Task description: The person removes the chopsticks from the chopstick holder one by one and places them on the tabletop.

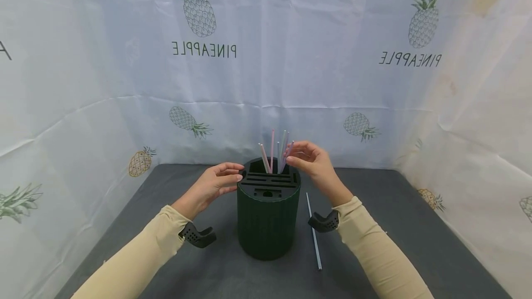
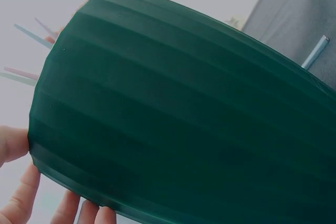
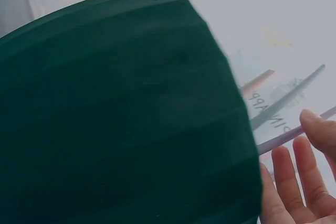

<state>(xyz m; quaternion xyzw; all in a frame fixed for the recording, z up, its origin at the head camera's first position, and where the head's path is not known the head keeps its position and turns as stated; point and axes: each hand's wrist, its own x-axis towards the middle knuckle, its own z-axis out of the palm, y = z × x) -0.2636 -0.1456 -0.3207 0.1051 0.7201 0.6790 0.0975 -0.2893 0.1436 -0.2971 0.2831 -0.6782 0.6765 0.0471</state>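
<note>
A dark green ribbed holder [image 1: 268, 225] with a slotted top stands at the middle of the grey table. It fills the left wrist view [image 2: 178, 114] and the right wrist view [image 3: 121, 114]. Several pastel straws [image 1: 272, 153] stand in its rear compartment. My left hand [image 1: 222, 179] rests straight fingers against the holder's upper left rim; its fingertips [image 2: 21, 198] show at that rim. My right hand [image 1: 305, 160] is at the rear right of the rim and pinches the top of a lilac straw [image 1: 289, 147] [image 3: 286, 136] among the others.
One blue straw [image 1: 314, 234] [image 2: 315, 53] lies flat on the table just right of the holder, under my right wrist. White pineapple-print sheets [image 1: 266, 59] wall the table at the back and both sides. Grey tabletop [image 1: 415, 243] spreads around the holder.
</note>
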